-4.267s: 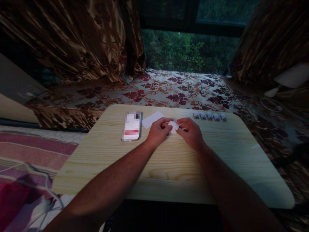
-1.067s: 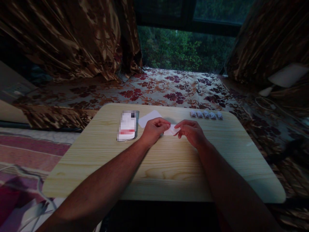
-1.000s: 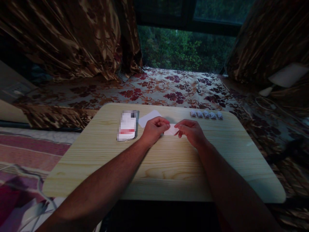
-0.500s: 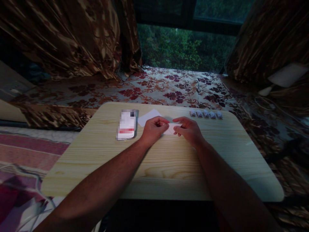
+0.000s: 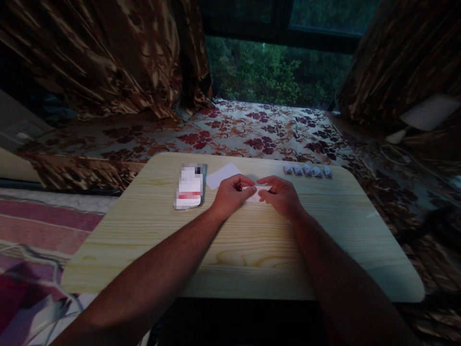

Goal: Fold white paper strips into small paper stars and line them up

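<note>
Between my two hands is a small piece of folded white paper point(image 5: 254, 196), low over the wooden table point(image 5: 248, 254). My left hand point(image 5: 232, 194) pinches its left part, the thumb lying on top near the middle. On the right side my right hand point(image 5: 283, 194) grips the paper between thumb and curled fingers. The fingers cover both ends of the paper, so its full shape is hidden. Just beyond my left hand, a flat white sheet of paper point(image 5: 224, 176) lies on the table.
Left of the sheet lies a phone point(image 5: 189, 187), partly pixelated. Several small folded white paper shapes point(image 5: 307, 170) stand in a row near the far right edge. Past the table is a ledge with a floral cloth point(image 5: 262, 127); a white lamp point(image 5: 428, 113) is at the right.
My left hand has shifted slightly to the right, its thumb further over the paper and closer to my right thumb. The phone, sheet and row of paper shapes have stayed put.
</note>
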Tool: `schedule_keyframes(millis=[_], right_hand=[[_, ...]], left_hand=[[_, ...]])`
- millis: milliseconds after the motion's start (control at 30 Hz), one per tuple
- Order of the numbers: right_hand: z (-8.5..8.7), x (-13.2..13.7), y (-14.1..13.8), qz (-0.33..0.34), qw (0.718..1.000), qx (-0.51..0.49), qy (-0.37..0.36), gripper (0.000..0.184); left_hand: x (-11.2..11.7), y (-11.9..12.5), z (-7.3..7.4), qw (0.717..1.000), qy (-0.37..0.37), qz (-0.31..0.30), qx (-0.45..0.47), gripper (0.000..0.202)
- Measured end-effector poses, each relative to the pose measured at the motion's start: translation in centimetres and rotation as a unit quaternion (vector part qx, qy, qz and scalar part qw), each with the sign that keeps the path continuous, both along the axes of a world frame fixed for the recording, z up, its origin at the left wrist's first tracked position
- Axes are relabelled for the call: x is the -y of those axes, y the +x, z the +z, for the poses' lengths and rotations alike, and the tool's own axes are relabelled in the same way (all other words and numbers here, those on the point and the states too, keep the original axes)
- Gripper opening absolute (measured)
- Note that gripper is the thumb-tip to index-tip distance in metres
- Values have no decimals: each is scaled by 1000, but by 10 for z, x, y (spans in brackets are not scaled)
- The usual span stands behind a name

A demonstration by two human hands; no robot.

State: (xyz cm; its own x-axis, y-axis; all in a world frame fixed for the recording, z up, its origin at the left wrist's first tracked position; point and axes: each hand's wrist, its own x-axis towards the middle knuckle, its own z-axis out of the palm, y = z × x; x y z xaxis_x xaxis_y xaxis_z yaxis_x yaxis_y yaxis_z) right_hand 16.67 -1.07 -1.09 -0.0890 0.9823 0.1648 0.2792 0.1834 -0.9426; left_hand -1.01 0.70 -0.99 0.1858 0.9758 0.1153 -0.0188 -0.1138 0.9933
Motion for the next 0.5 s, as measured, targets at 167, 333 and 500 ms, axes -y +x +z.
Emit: schedule_keyframes(millis=[167,333,500], right_hand=[[-2,2,-4,10,1000,17,4,34],[1,2,-5,-22,999,30,-2,22],[3,2,-5,-23,999,29,-3,17]], left_hand=[[1,1,0,1000,5,6,-2,19],[1,1,0,1000,16,5,2,19],[2,2,-2,1000,29,0,1,19]])
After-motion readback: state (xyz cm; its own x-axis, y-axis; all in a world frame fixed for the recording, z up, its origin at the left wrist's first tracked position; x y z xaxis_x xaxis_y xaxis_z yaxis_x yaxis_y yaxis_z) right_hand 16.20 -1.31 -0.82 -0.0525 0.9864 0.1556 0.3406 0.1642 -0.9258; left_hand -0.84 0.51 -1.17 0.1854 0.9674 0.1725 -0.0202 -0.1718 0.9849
